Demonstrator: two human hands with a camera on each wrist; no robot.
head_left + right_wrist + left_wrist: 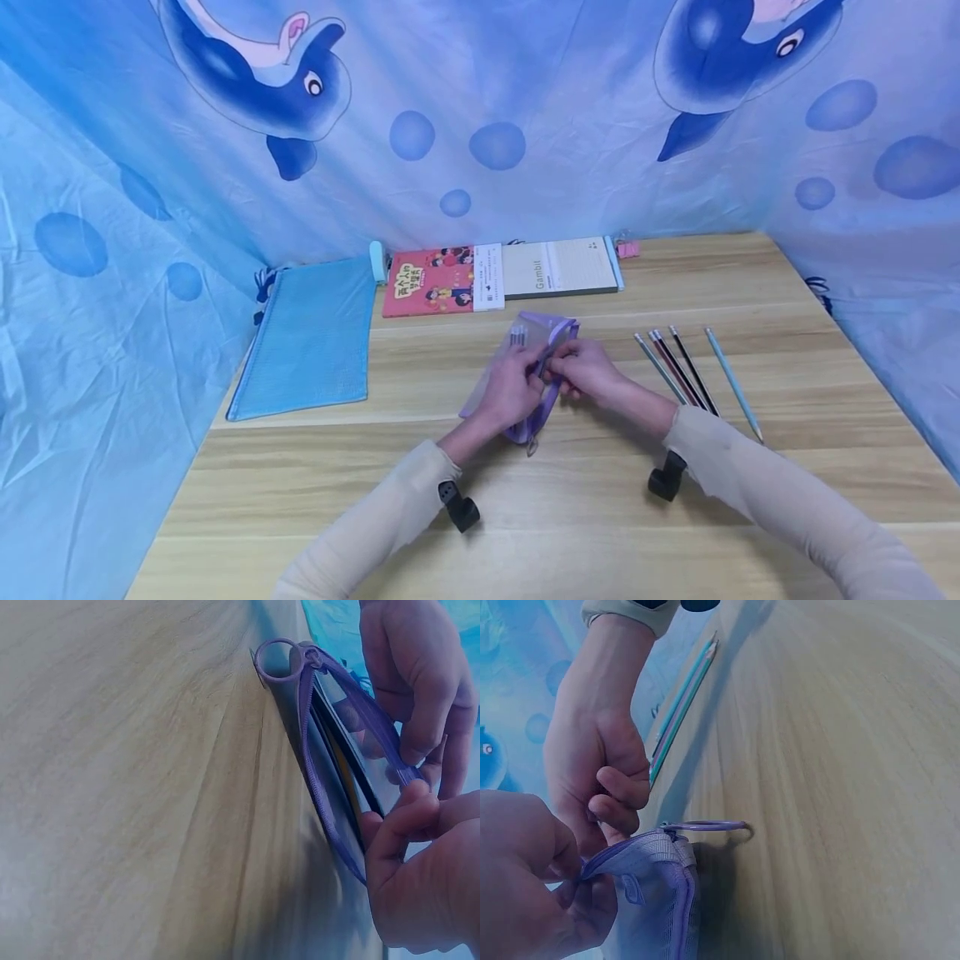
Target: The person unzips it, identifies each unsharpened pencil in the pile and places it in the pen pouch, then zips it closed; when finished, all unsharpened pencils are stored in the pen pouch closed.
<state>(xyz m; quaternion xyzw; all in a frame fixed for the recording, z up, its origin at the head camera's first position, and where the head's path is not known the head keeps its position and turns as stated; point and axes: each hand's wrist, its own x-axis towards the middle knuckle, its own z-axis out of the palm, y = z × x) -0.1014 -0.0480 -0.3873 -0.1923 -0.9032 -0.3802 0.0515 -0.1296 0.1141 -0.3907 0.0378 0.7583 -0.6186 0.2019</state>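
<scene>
A purple see-through zip pencil pouch [487,387] lies on the table, unzipped. Pencils are inside it, their pale ends [517,335] showing through the mesh. My left hand [513,387] lies over the pouch and pinches one edge of its opening. At the opposite side of the mouth, my right hand [588,369] has its fingers curled at the pouch edge, close to the left fingertips. In the right wrist view, dark pencils [341,750] lie within the gaping zip. A ring pull [279,660] hangs at the pouch's near end. The right fingertips are partly hidden.
Several loose pencils [686,371] lie by the right forearm, a light blue pencil [733,383] farther right. At the back are a red book [427,283], a notepad [562,267] and a pink clip [628,249]. A blue mesh zip bag [307,342] lies left.
</scene>
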